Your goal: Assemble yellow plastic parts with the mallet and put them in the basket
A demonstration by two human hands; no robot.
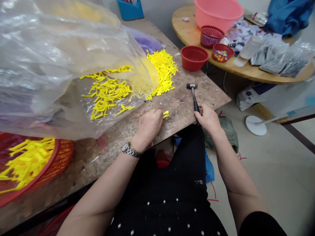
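Near the front edge of the worn table, my left hand (150, 126) is closed around a small yellow plastic piece (165, 114), whose rounded end sticks out to the right of the fingers. My right hand (209, 118) grips the black handle of a mallet (192, 86); its head points away from me on the tabletop. Behind my left hand lies a pile of yellow plastic pieces (162, 72). More yellow pieces (108, 95) are spread at the mouth of a large clear plastic bag (61, 49). Fingers of the left hand hide most of the held piece.
A red basket (65, 157) of yellow parts stands at the left. At the table's far corner sits a red bowl (194, 59). A round wooden table (187, 31) beyond holds a pink basin (219, 13), small baskets and packets. A white round base (256, 125) stands on the floor.
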